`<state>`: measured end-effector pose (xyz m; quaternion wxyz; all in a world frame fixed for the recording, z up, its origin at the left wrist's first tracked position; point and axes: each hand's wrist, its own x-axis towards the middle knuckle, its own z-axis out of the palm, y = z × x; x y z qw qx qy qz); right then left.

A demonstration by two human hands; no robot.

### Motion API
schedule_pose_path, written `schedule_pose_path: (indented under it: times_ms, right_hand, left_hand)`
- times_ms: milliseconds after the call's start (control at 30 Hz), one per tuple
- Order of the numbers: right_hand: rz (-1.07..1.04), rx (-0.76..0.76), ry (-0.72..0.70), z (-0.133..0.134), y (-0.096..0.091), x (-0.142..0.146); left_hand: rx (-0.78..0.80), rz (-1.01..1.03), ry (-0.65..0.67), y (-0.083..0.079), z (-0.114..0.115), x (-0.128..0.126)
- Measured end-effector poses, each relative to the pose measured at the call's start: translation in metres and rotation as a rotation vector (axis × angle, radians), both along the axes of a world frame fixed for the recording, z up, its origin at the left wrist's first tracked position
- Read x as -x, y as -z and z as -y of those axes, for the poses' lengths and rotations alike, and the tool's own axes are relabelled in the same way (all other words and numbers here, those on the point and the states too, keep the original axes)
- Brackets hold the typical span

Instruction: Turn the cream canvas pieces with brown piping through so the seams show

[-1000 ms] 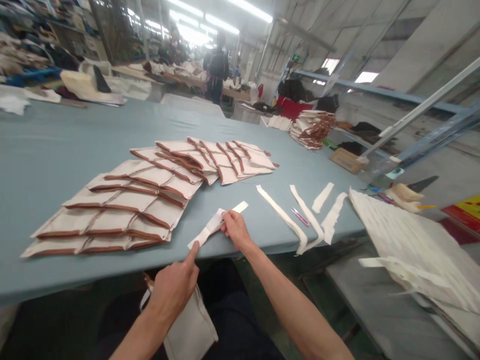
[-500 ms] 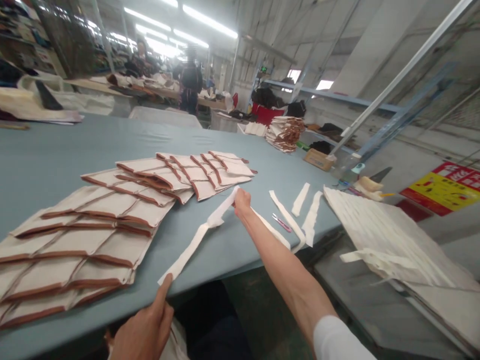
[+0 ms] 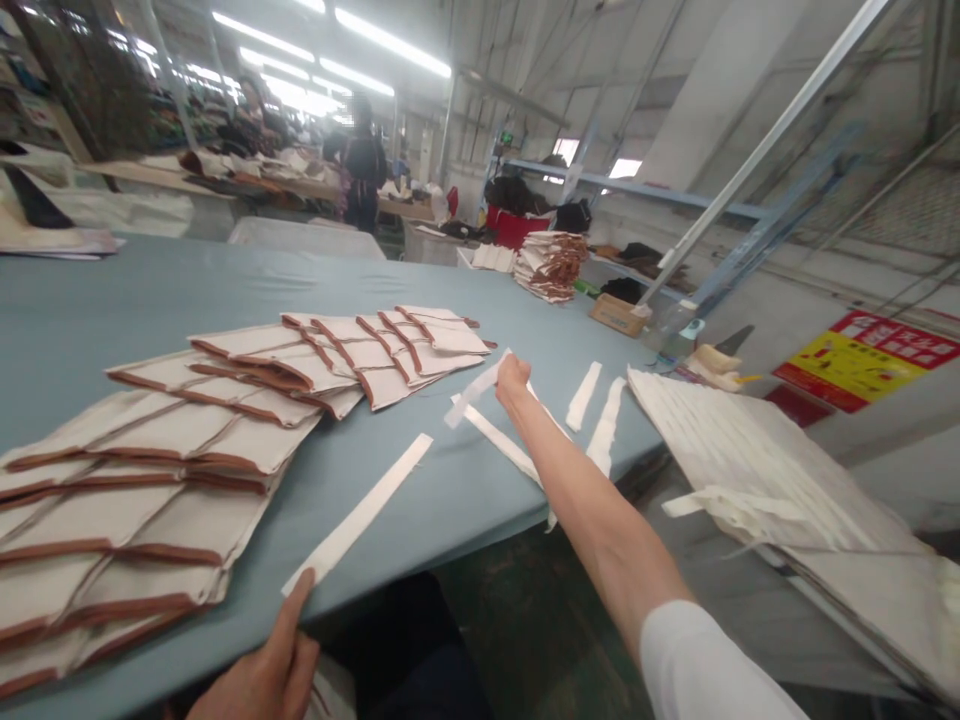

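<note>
My left hand (image 3: 259,665) stretches its index finger out, with the tip pressing the near end of a cream fabric strip (image 3: 367,500) flat on the table; its other fingers are curled. Farther off, my right hand (image 3: 513,374) is closed on a thin, whitish, slightly see-through strip (image 3: 474,392), perhaps backing paper, which hangs to the left from its fingers. Beneath and beside the right forearm lie more cream strips (image 3: 499,440), partly hidden by it. To the left, overlapping cream fabric panels with brown edging (image 3: 247,430) fan out across the table.
A blue-green cloth covers the table (image 3: 187,275). Two short strips (image 3: 583,396) lie toward its right edge. At the back stand a stack of brown-edged pieces (image 3: 551,265) and a small cardboard box (image 3: 619,314). A slanted board (image 3: 765,470) with pale strips is at right. People stand beyond.
My right hand has moved away to the right, and the whitish strip has come apart from the fabric strip. The left index finger stays on the fabric strip. The whole view has shifted slightly.
</note>
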<state>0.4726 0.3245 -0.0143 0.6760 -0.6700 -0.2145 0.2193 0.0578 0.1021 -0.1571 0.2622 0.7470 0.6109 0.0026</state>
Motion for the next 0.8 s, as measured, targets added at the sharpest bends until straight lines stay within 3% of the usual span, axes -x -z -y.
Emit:
schedule_pose_path:
  times_ms: [200,333,433,600,667,800]
  right_hand:
    - [-0.196,0.002,-0.162,0.031,-0.031,0.022]
    - [-0.264,-0.015,-0.303,0.073,-0.033,0.062]
    - [-0.314,-0.011,-0.421,0.108,-0.030,0.099]
    - [-0.389,-0.035,-0.617,0.161,-0.032,0.171]
    - [-0.416,-0.060,-0.700,0.181,-0.037,0.201]
    - [-0.464,-0.125,-0.832,0.217,-0.045,0.252]
  left_hand:
    - [-0.028,0.098,-0.031,-0.001,-0.006,0.008]
    - [-0.043,0.393,-0.037,0.002,-0.012,0.017]
    - [-0.070,0.498,-0.162,-0.002,-0.007,0.024]
    - [-0.135,0.599,-0.365,-0.019,0.024,0.029]
    - [-0.124,0.693,-0.364,-0.024,0.043,0.019]
    - [-0.058,0.924,-0.214,-0.032,0.074,-0.020]
